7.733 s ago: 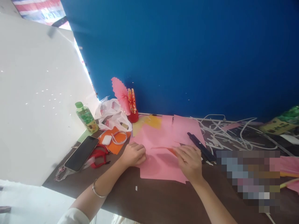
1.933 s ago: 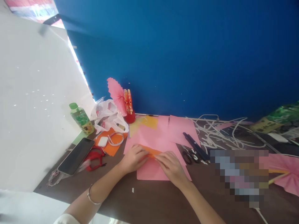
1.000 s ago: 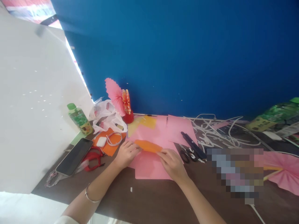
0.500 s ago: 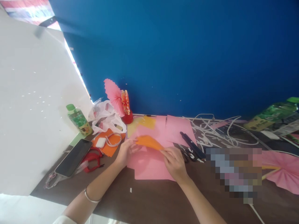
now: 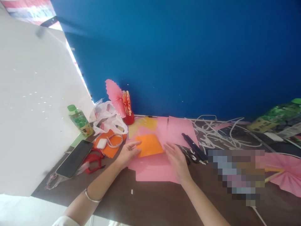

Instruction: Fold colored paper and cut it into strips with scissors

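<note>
An orange sheet of paper (image 5: 150,145), roughly four-sided, is in front of me above pink sheets (image 5: 152,171). My left hand (image 5: 128,153) pinches its left edge between thumb and fingers. At the opposite edge my right hand (image 5: 176,160) has its fingers stretched out, close to the paper's right corner and a little blurred; whether they touch it I cannot make out. Behind the orange paper lies a yellow piece of paper (image 5: 150,123). Another pink sheet (image 5: 181,130) is at the back right.
To the left are a phone (image 5: 75,158), red-handled scissors (image 5: 95,161), a white case (image 5: 102,143), a coiled cable (image 5: 114,141) and a drink bottle (image 5: 80,121). A folded pink paper fan (image 5: 115,97) stands behind. White cables (image 5: 211,131) tangle at right, beside a black pen-like tool (image 5: 194,147).
The orange paper has turned from a narrow, edge-on view to show its broad face. My right hand's fingers have gone from pinching its right end to stretched out.
</note>
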`<state>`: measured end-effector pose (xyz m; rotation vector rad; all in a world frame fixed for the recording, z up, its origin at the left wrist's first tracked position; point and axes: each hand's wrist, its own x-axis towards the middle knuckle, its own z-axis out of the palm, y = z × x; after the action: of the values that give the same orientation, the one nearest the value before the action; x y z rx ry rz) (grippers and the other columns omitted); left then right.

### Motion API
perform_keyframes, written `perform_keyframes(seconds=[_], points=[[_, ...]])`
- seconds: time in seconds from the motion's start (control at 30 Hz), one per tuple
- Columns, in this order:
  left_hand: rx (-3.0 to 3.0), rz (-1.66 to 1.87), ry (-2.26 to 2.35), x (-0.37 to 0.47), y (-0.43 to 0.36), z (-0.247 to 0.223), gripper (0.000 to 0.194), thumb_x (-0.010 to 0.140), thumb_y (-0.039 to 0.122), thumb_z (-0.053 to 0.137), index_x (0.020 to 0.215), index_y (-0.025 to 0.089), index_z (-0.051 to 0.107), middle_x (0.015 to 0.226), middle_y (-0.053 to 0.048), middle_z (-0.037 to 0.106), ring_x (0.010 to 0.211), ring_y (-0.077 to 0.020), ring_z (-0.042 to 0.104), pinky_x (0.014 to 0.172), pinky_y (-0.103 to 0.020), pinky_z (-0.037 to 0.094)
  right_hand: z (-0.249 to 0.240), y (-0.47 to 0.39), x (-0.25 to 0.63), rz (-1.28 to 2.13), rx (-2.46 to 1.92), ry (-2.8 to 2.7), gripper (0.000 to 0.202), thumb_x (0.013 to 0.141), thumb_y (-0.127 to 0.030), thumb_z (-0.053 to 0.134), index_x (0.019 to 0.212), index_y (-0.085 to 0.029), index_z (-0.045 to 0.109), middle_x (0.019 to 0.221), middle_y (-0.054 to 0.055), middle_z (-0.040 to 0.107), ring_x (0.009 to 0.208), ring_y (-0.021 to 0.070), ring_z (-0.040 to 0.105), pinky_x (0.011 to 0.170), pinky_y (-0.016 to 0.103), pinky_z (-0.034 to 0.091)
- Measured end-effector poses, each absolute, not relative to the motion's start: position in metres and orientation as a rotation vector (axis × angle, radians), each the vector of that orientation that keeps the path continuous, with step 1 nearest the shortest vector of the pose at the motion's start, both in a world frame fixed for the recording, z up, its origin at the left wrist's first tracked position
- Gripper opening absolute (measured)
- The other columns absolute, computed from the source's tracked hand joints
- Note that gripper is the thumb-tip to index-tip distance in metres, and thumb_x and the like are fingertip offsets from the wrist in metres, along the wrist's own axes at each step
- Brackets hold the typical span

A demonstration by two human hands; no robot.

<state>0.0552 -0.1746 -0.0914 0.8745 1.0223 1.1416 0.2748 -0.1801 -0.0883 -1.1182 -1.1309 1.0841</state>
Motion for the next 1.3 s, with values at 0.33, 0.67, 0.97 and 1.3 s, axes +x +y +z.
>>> perform_keyframes(seconds=[0.33, 0.67, 0.97, 1.3], points=[[0.892, 1.219, 0.905, 0.056, -0.172, -0.097, 0.041, 0.065, 0.032, 0.072, 0.103, 0.018, 0.062, 0.101, -0.008, 0.062, 0.067, -0.0097, 0.056, 0.06, -0.021, 0.042, -0.093, -0.169, 0.282, 1.213, -1.089, -0.796, 0.025, 0.054, -0.026, 0.078, 0.073, -0.019, 0.063, 0.083, 0.001, 0.065, 0.086, 0.0173, 0.06, 0.085, 0.033, 0.045], [1.341, 1.075, 1.105, 0.054, -0.176, -0.093, 0.037, 0.068, 0.029, 0.067, 0.103, 0.019, 0.061, 0.097, -0.007, 0.063, 0.087, -0.0189, 0.059, 0.074, -0.028, 0.046, -0.095, -0.17, 0.283, 1.116, -1.137, -1.052, 0.029, 0.063, -0.031, 0.073, 0.086, -0.017, 0.062, 0.095, 0.008, 0.066, 0.094, 0.0227, 0.06, 0.092, 0.042, 0.042], [1.652, 0.788, 1.157, 0.054, -0.183, -0.08, 0.025, 0.075, 0.04, 0.056, 0.068, 0.016, 0.059, 0.065, 0.001, 0.056, 0.06, -0.012, 0.049, 0.052, -0.021, 0.034, -0.084, -0.177, 0.277, 0.999, -1.1, -1.239, 0.021, 0.071, -0.03, 0.067, 0.086, -0.017, 0.06, 0.1, 0.008, 0.065, 0.098, 0.0212, 0.06, 0.092, 0.04, 0.044], [1.599, 1.135, 1.439, 0.05, -0.174, -0.093, 0.029, 0.075, 0.039, 0.056, 0.059, 0.015, 0.054, 0.055, 0.003, 0.047, 0.053, -0.0108, 0.042, 0.049, -0.021, 0.03, -0.058, -0.165, 0.338, 0.132, -1.631, -1.879, 0.018, 0.079, -0.032, 0.047, 0.078, -0.02, 0.06, 0.081, 0.007, 0.064, 0.076, 0.0235, 0.061, 0.064, 0.035, 0.047]])
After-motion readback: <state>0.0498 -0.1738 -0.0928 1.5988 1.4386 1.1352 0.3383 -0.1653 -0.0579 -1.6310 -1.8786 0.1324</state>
